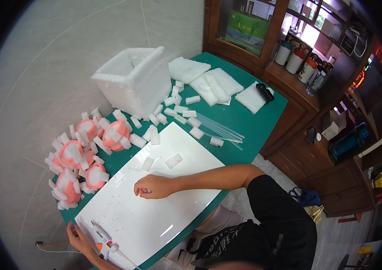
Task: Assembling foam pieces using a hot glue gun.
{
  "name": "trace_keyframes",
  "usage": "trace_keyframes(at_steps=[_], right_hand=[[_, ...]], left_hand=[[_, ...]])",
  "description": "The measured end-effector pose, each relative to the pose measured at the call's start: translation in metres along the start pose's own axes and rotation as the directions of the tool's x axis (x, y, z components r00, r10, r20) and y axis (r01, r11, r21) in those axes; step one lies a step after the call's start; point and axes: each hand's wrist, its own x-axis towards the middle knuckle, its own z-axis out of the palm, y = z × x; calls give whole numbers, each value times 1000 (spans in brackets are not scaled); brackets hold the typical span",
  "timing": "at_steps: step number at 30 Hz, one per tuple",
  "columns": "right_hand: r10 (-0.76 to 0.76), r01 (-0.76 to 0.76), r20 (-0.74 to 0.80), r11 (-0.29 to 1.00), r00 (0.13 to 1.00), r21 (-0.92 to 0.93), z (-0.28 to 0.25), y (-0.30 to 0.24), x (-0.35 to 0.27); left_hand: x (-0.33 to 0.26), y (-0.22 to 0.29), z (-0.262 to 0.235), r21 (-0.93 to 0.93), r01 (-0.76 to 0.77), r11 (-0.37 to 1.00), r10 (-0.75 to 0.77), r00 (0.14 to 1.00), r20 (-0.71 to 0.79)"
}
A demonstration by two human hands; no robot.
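My right hand (154,186) lies closed on a white board (179,202), its fingers curled under. Whatever it may hold is hidden. Just beyond it on the board are two small white foam blocks (173,161). At the lower left, my left hand (79,239) is by the table's edge, fingers apart, and I see nothing in it. Beside that hand a white glue gun (103,238) lies on the board. Several pink rings (71,153) with white foam blocks stuck around them are piled on the left of the table.
A white foam box (148,85) stands at the back of the green table (263,130). Loose foam blocks (192,100), clear sticks (220,128) and foam sheets (222,81) lie to its right. A black object (264,92) rests on one sheet. Wooden cabinets (285,108) stand beyond.
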Motion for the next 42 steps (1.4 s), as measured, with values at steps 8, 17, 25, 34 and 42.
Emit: trace_keyframes(at_steps=[8,17,25,34,42], right_hand=[[-134,134,20,991,991,-1,27,11,6],[-198,186,-107,976,974,-111,24,26,16],[-252,245,-31,958,967,-151,27,12,10],[-229,227,10,961,973,-157,21,8,9],[-287,280,-9,941,958,-190,21,7,13]], left_hand=[[-26,33,-59,-80,81,993,-89,992,-93],[-134,117,-94,29,120,992,-108,956,-271],[-359,132,-116,107,424,899,-346,839,-420],[-466,119,-68,139,573,808,-533,810,-242],[-422,114,-56,92,498,862,-484,864,-135]])
